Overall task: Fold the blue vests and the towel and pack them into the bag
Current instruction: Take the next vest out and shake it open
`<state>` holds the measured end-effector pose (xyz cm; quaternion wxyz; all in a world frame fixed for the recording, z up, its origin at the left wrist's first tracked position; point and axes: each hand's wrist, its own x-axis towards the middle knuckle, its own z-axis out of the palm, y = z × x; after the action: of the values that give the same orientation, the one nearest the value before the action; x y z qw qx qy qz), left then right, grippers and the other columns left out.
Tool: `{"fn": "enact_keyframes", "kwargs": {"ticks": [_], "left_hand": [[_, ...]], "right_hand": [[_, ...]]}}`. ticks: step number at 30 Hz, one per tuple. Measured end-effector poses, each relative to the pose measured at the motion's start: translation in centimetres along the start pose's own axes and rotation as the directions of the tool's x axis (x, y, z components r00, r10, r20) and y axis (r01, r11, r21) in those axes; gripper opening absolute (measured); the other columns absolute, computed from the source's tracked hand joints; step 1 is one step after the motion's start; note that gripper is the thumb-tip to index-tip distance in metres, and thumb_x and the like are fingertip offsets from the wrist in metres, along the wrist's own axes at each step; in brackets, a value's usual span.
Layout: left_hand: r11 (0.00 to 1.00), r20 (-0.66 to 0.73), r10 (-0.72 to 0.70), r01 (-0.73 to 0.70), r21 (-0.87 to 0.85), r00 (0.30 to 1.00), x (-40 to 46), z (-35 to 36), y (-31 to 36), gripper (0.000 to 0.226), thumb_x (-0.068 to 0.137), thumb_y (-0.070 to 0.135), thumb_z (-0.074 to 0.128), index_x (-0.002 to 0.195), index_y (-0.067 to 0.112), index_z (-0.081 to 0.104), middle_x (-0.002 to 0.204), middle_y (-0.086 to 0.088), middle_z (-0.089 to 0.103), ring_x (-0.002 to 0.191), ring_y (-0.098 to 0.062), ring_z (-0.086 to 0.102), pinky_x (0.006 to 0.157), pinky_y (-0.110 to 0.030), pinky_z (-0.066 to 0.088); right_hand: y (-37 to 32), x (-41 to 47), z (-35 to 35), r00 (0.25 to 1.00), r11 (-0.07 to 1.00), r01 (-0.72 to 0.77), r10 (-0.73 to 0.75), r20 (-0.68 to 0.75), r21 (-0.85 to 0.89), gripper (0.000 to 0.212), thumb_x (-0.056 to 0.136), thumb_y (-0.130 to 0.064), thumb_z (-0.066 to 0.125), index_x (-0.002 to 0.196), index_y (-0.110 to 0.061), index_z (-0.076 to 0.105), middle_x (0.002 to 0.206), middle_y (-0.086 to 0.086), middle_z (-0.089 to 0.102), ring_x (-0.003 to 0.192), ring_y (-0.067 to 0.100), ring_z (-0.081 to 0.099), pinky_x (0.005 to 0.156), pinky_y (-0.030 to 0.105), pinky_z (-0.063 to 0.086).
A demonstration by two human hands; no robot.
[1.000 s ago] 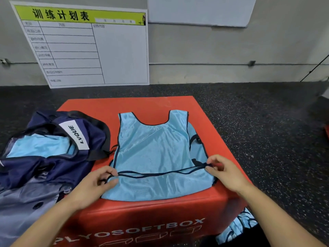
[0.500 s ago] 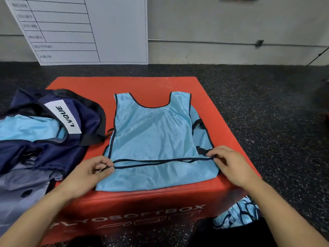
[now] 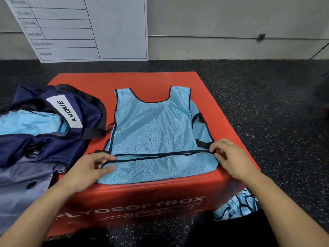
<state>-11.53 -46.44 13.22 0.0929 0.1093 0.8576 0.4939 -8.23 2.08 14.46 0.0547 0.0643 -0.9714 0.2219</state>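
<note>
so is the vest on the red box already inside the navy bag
No, the blue vest lies spread flat on the red box, beside the navy bag, with the left hand and right hand pinching its hem.

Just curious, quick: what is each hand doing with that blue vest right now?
Left hand: pinching the dark hem of the blue vest.
Right hand: pinching the same hem's other end.

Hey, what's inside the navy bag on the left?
Light blue fabric shows through the opening of the navy bag, probably a vest. Anything beneath it is covered, so unseen.
</note>
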Motion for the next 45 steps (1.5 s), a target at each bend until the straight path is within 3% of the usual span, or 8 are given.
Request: {"fn": "enact_keyframes", "kwargs": {"ticks": [4, 10, 16, 19, 25, 31, 36, 45], "left_hand": [[0.999, -0.022, 0.014, -0.013, 0.037, 1.0, -0.2, 0.4, 1.2, 0.026, 0.076, 0.031, 0.082, 0.098, 0.043, 0.077, 0.079, -0.002, 0.054, 0.07, -0.013, 0.047, 0.064, -0.016, 0.039], [0.998, -0.021, 0.021, -0.019, 0.063, 1.0, -0.4, 0.4, 1.6, 0.028, 0.072, 0.042, 0.08, 0.1, 0.045, 0.076, 0.093, -0.021, 0.063, 0.075, -0.015, 0.053, 0.068, -0.019, 0.041], [0.997, -0.05, 0.008, -0.004, 0.077, 0.999, -0.2, 0.7, 1.6, 0.025, 0.075, 0.039, 0.082, 0.1, 0.039, 0.079, 0.094, 0.005, 0.075, 0.086, -0.025, 0.067, 0.076, -0.023, 0.048], [0.996, -0.093, 0.012, -0.004, 0.086, 0.996, 0.0, 0.9, 1.7, 0.019, 0.08, 0.029, 0.083, 0.095, 0.041, 0.08, 0.084, 0.014, 0.072, 0.073, -0.014, 0.062, 0.07, -0.017, 0.045], [0.988, -0.151, 0.026, -0.003, 0.152, 0.988, 0.1, 0.6, 2.0, 0.015, 0.077, 0.037, 0.084, 0.091, 0.042, 0.078, 0.07, -0.014, 0.062, 0.055, -0.014, 0.045, 0.054, -0.024, 0.036], [0.966, -0.143, 0.007, 0.031, 0.259, 0.99, -0.2, -0.1, 2.1, 0.043, 0.058, 0.058, 0.088, 0.092, 0.034, 0.078, 0.079, 0.001, 0.071, 0.073, -0.018, 0.063, 0.068, -0.026, 0.047], [0.956, -0.158, 0.049, -0.001, 0.292, 0.986, -0.8, -0.3, 2.8, 0.032, 0.063, 0.051, 0.087, 0.08, 0.026, 0.076, 0.064, 0.003, 0.063, 0.06, -0.014, 0.058, 0.062, -0.026, 0.043], [0.958, -0.198, 0.1, -0.041, 0.283, 0.975, -0.9, -0.1, 2.7, 0.042, 0.081, 0.039, 0.082, 0.07, 0.01, 0.053, 0.061, -0.002, 0.051, 0.056, -0.007, 0.041, 0.062, -0.032, 0.04]], "right_hand": [[0.4, -0.3, 0.0, 1.0, 0.999, -0.024, 0.024, 0.001, -0.036, 0.026, 0.092, -0.012, 0.069, 0.099, -0.037, 0.073, 0.107, -0.019, 0.056, 0.084, 0.008, 0.062, 0.081, 0.04, 0.054], [0.3, -0.2, 0.1, 0.997, 0.998, -0.045, 0.047, 0.054, -0.049, 0.032, 0.098, -0.029, 0.062, 0.129, -0.033, 0.068, 0.112, -0.016, 0.056, 0.103, 0.009, 0.06, 0.091, 0.036, 0.051], [0.1, -0.2, 0.1, 0.998, 0.998, -0.045, 0.046, 0.03, -0.034, 0.018, 0.095, -0.033, 0.068, 0.112, -0.039, 0.069, 0.103, -0.024, 0.051, 0.09, -0.001, 0.052, 0.079, 0.026, 0.04], [0.0, -0.1, 0.0, 0.996, 0.998, -0.061, 0.063, 0.061, -0.028, 0.018, 0.096, -0.038, 0.066, 0.114, -0.038, 0.07, 0.107, -0.022, 0.051, 0.092, -0.001, 0.052, 0.077, 0.025, 0.038], [-0.8, 0.2, 0.3, 0.993, 0.996, -0.07, 0.075, 0.096, -0.049, 0.014, 0.095, -0.042, 0.067, 0.106, -0.036, 0.062, 0.108, -0.018, 0.047, 0.092, 0.002, 0.052, 0.075, 0.024, 0.037], [-0.3, 0.5, 0.3, 0.994, 0.997, -0.076, 0.074, 0.08, 0.018, 0.009, 0.094, -0.033, 0.07, 0.091, -0.03, 0.062, 0.099, -0.016, 0.053, 0.086, -0.003, 0.052, 0.072, 0.016, 0.035], [0.1, 0.8, -0.2, 0.987, 0.982, -0.159, 0.159, 0.008, 0.099, 0.014, 0.091, -0.027, 0.073, 0.079, -0.032, 0.067, 0.087, -0.011, 0.067, 0.084, 0.012, 0.062, 0.083, 0.038, 0.047], [-0.4, 0.7, -0.2, 0.983, 0.944, -0.176, 0.156, 0.094, 0.279, 0.007, 0.092, -0.039, 0.072, 0.086, -0.037, 0.074, 0.081, -0.01, 0.073, 0.079, 0.017, 0.066, 0.079, 0.043, 0.052]]}}
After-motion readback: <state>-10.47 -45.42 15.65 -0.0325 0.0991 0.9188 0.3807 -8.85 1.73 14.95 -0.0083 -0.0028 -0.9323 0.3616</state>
